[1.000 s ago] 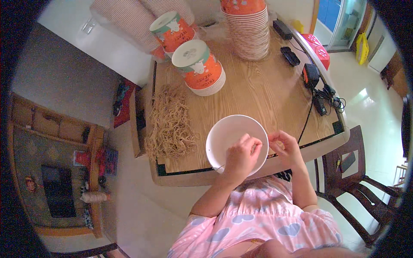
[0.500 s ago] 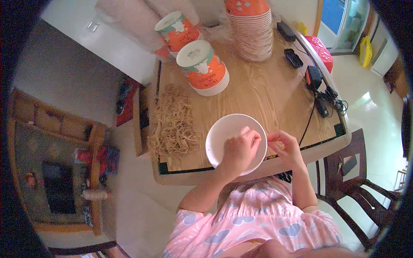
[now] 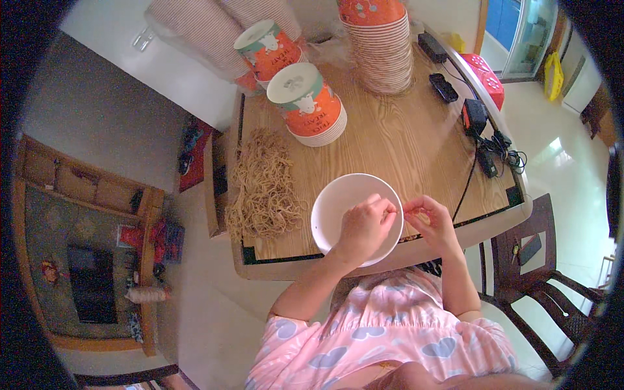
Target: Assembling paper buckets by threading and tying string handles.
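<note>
A white paper bucket (image 3: 335,198) stands at the table's near edge, its open top facing me. My left hand (image 3: 367,227) reaches over and into it, fingers pinched close to the inside of the right wall. Outside that wall, level with the left fingertips, my right hand (image 3: 430,224) is closed in a pinch with thumb and forefinger together. Whatever lies between the fingertips of either hand is too small to make out. Left of the bucket spreads a loose pile of brown twine pieces (image 3: 263,188).
Upside-down orange and green paper buckets (image 3: 312,114) are stacked beyond the twine. A taller bucket stack (image 3: 380,58) rises at the back. Black adapters and cables (image 3: 484,140) line the table's right edge. A dark wooden chair (image 3: 530,240) stands right of me.
Both hands keep nearly the same place at the bucket's right wall, with only slight finger movement. The view has shifted a little.
</note>
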Action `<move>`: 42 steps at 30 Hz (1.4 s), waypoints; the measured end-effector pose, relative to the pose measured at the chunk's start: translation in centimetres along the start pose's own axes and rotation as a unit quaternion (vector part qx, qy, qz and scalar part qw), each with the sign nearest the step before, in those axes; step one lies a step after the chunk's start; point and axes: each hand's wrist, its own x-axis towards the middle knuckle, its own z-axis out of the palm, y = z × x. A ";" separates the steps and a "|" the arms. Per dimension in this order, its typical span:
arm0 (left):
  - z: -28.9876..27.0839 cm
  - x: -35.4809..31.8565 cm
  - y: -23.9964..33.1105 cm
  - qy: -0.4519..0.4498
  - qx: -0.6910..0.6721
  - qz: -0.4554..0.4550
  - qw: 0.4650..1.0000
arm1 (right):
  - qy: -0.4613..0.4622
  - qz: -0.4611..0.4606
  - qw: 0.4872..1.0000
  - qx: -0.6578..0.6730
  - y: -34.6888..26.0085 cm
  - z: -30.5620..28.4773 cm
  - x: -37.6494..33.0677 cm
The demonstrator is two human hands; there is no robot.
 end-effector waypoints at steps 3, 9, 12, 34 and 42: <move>0.1 -0.1 -0.2 0.003 -0.018 -0.007 1.000 | -0.001 0.010 1.000 0.009 0.0 0.1 0.0; 0.0 0.1 0.0 -0.013 -0.008 -0.020 1.000 | -0.009 -0.012 1.000 0.006 0.3 0.1 0.0; 0.1 0.2 -0.1 -0.012 -0.017 -0.024 1.000 | -0.008 0.012 1.000 0.025 0.5 0.2 0.1; 0.1 0.3 -0.4 -0.001 -0.024 -0.012 1.000 | 0.035 -0.048 0.998 -0.024 0.5 -0.2 0.7; 0.1 -0.1 -0.7 0.001 -0.035 -0.024 0.999 | 0.007 -0.027 0.999 -0.031 0.6 -0.2 0.2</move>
